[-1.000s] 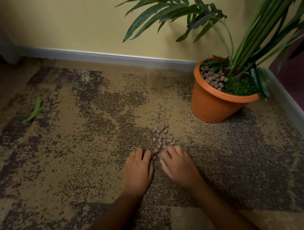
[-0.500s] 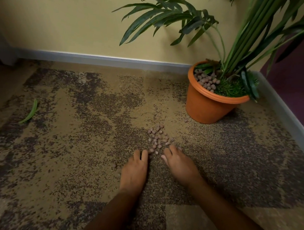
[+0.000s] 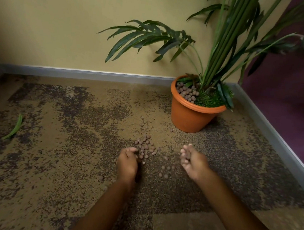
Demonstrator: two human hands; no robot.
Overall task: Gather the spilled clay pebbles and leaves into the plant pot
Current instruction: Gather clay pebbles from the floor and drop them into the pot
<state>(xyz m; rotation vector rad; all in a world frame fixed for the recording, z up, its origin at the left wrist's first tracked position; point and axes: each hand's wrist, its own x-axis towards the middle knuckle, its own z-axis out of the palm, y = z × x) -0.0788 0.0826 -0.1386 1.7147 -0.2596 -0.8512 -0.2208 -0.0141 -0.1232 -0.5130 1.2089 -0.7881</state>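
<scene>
A small heap of brown clay pebbles (image 3: 145, 144) lies on the speckled carpet, with a few loose ones (image 3: 165, 169) scattered nearer to me. My left hand (image 3: 127, 161) rests on the carpet at the heap's near edge, fingers curled against the pebbles. To the right, my right hand (image 3: 192, 160) is lifted off the floor and cupped around a few pebbles. The orange plant pot (image 3: 190, 116) stands in the corner behind, with pebbles and green moss inside. A fallen green leaf (image 3: 15, 127) lies far left on the carpet.
Palm fronds (image 3: 149, 38) hang out over the floor left of the pot. A grey skirting board (image 3: 88, 74) runs along the yellow wall and down the purple wall (image 3: 286, 116) at the right. A plain beige carpet patch (image 3: 188, 229) lies under my right forearm.
My hands have moved apart. The right hand has risen off the carpet with pebbles in it and shifted right; the left hand has curled at the heap. A few pebbles now lie scattered between them.
</scene>
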